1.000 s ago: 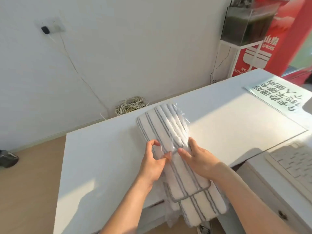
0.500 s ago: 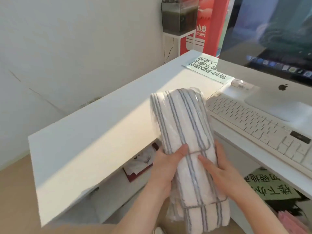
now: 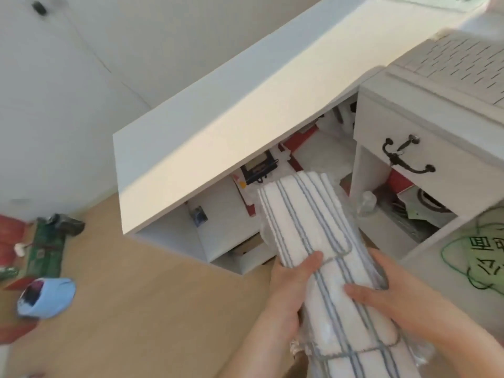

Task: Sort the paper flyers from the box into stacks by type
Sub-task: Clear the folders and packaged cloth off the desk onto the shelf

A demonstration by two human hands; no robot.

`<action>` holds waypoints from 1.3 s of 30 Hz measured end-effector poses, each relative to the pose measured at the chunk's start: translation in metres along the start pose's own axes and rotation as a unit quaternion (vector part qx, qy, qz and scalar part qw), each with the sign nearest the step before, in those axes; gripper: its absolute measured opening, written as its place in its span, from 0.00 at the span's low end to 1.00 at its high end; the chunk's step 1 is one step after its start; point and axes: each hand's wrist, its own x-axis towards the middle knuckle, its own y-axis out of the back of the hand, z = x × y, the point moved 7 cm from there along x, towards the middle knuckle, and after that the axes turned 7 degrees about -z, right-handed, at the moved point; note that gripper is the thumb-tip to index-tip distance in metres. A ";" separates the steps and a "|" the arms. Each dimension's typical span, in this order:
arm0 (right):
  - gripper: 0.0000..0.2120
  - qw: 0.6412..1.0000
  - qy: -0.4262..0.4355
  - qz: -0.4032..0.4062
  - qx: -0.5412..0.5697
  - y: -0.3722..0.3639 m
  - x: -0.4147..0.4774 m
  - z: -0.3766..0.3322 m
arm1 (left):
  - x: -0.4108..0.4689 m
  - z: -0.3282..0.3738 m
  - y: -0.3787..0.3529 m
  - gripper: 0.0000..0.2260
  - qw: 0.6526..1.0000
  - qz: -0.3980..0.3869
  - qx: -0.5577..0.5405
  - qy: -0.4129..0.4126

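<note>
Left hand (image 3: 293,290) closed on the left edge of a striped bundle (image 3: 313,236), thumb on top. Right hand (image 3: 381,293) clamped on the right side, fingers across the top. Bundle wrapped in clear plastic, white with grey-blue stripes, far end aimed into the open shelf (image 3: 226,214) under the table (image 3: 218,110).

No flyers plainly in view, no box identifiable; red and white papers (image 3: 300,137) jammed far back in the shelf, type unclear. Sorting apparently not begun.

Likely trouble: slick wrap sliding through the grip; soft bundle sagging and catching on the shelf edge; a hard push shoving the papers deeper or crumpling them, with a clip (image 3: 261,167) close to the bundle's end.

Table white and bare on top, lit by warm sun. Drawer (image 3: 425,143) with dark handle on the right, keyboard (image 3: 463,58) above it. Green sign (image 3: 485,257) lower right. Wood floor; blue slipper (image 3: 46,296) and circuit board (image 3: 46,249) at the left, near the white wall (image 3: 81,77).
</note>
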 end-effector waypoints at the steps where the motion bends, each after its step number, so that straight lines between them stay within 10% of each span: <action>1: 0.26 1.000 0.000 -0.007 0.011 -0.012 0.019 0.009 | 0.006 0.003 0.020 0.28 0.999 0.019 0.038 -0.018; 6: 0.25 0.999 0.024 -0.021 0.027 -0.083 0.126 0.019 | 0.023 0.030 0.125 0.45 0.939 0.158 0.285 -0.106; 11: 0.27 0.998 0.061 -0.027 -0.014 -0.140 0.249 0.007 | 0.058 0.038 0.181 0.39 0.741 0.153 0.643 -0.118; 20: 0.34 0.992 0.079 -0.094 0.036 -0.205 0.411 -0.031 | 0.177 0.047 0.262 0.45 0.568 0.144 0.810 -0.016; 28: 0.35 0.933 0.011 0.016 -0.359 -0.188 0.407 0.012 | 0.234 0.031 0.283 0.47 0.525 0.101 0.843 0.055; 39: 0.30 0.976 0.097 -0.117 -0.156 -0.224 0.402 0.021 | 0.256 0.032 0.289 0.37 0.455 0.070 0.887 0.036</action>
